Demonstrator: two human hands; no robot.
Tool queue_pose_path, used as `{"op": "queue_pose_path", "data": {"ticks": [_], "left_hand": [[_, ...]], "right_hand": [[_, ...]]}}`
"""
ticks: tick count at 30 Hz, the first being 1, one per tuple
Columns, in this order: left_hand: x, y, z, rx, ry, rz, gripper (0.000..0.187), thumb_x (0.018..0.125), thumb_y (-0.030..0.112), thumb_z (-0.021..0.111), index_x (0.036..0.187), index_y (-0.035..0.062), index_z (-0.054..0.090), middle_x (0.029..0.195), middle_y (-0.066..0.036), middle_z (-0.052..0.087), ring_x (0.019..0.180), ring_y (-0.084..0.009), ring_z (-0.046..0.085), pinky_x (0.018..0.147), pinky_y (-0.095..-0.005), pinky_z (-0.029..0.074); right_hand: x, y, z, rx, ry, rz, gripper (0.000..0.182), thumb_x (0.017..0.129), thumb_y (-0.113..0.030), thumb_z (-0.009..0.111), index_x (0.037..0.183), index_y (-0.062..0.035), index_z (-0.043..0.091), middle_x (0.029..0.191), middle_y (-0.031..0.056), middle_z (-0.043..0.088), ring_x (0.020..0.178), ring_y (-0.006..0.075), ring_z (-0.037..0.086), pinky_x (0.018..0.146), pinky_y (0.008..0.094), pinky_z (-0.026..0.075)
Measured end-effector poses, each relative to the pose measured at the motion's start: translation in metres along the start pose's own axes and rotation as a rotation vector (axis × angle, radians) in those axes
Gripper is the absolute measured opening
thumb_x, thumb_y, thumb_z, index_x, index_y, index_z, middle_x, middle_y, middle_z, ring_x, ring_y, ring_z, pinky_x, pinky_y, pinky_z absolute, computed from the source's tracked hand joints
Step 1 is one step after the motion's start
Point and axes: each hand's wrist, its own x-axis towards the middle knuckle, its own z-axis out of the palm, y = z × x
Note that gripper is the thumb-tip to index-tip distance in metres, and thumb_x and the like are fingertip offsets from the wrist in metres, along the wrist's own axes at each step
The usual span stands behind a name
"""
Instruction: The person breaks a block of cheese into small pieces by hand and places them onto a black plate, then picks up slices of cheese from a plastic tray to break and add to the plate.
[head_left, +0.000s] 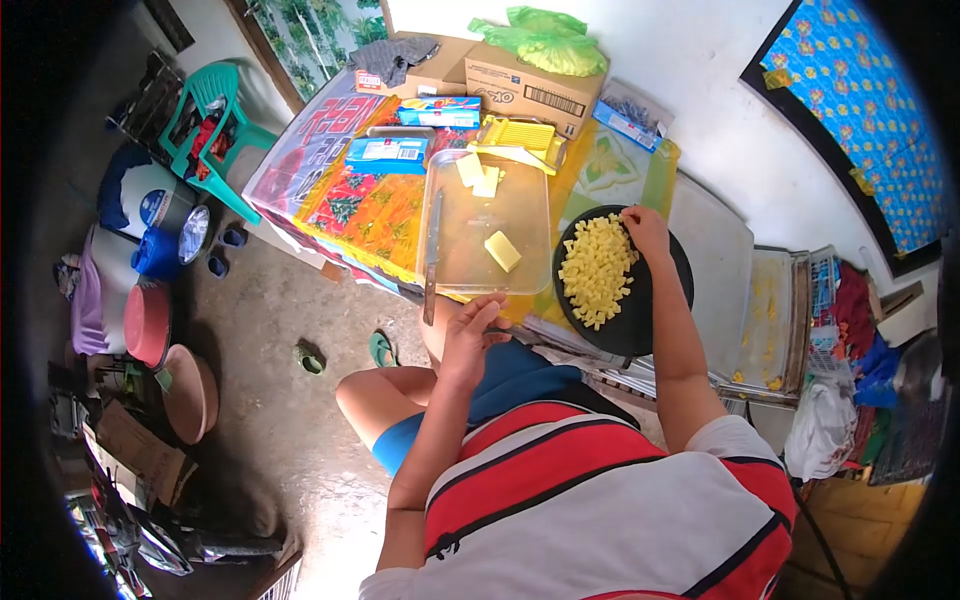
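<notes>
Many small yellow cubes (597, 272) lie heaped on a round black tray (668, 280). My right hand (648, 232) is at the tray's upper right edge, touching the cubes, its fingers bent together; what they hold, if anything, is too small to name. My left hand (474, 338) hovers near the table's front edge, below a clear plastic tray (470, 230), with its fingers partly curled and apart and nothing visible in them. A yellow block (502, 251) and thinner yellow pieces (485, 180) rest on the clear tray. Along its left side lies a knife (432, 255).
Blue boxes (388, 154), yellow wrappers (518, 140) and a cardboard box (530, 88) stand at the back of the table. Metal trays (705, 250) are at the right. A green chair (215, 130) and basins (188, 395) are on the left.
</notes>
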Motion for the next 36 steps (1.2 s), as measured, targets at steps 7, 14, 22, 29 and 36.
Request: {"op": "queue_pose_path", "data": {"ticks": [7,14,22,29,36], "left_hand": [[0.001,0.0,-0.001,-0.02,-0.002,-0.012,0.025,0.092,0.02,0.056,0.111,0.0035,0.059,0.1,-0.006,0.064,0.079,-0.0145,0.062,0.068,-0.0324,0.053],[0.003,-0.002,-0.001,-0.028,-0.008,-0.042,0.023,0.092,0.02,0.056,0.109,0.0036,0.059,0.099,-0.006,0.064,0.079,-0.0143,0.062,0.068,-0.0309,0.053],[0.001,0.001,-0.003,-0.053,0.016,-0.055,0.023,0.092,0.021,0.057,0.108,0.0046,0.059,0.097,-0.004,0.064,0.077,-0.0113,0.06,0.066,-0.0277,0.052],[0.002,0.001,-0.003,-0.071,0.017,-0.065,0.023,0.091,0.022,0.058,0.107,0.0053,0.059,0.095,-0.003,0.064,0.076,-0.0103,0.06,0.066,-0.0263,0.051],[0.003,0.0,-0.003,-0.066,0.014,-0.064,0.022,0.092,0.022,0.058,0.106,0.0054,0.059,0.095,-0.003,0.063,0.077,-0.0107,0.06,0.066,-0.0273,0.052]], "right_hand": [[0.005,0.005,0.006,-0.131,-0.014,-0.046,0.015,0.082,-0.018,0.062,0.091,-0.0127,0.071,0.092,0.0101,0.065,0.086,0.0296,0.062,0.073,0.039,0.05],[0.005,-0.011,-0.005,-0.095,-0.035,-0.056,0.017,0.083,-0.021,0.065,0.09,-0.0065,0.07,0.096,0.0105,0.063,0.089,0.0299,0.061,0.077,0.0389,0.049],[0.01,-0.006,-0.002,-0.142,-0.043,-0.095,0.015,0.085,-0.016,0.061,0.092,-0.0053,0.07,0.098,0.0101,0.062,0.09,0.0291,0.061,0.078,0.0386,0.049],[-0.001,-0.023,-0.01,-0.114,0.044,-0.013,0.019,0.084,-0.023,0.062,0.098,-0.0108,0.068,0.103,0.0104,0.063,0.098,0.0308,0.058,0.086,0.0433,0.046],[-0.027,-0.079,0.005,-0.122,0.309,-0.286,0.032,0.081,-0.033,0.067,0.102,-0.0088,0.066,0.101,0.0138,0.064,0.098,0.0346,0.056,0.089,0.0461,0.042]]}}
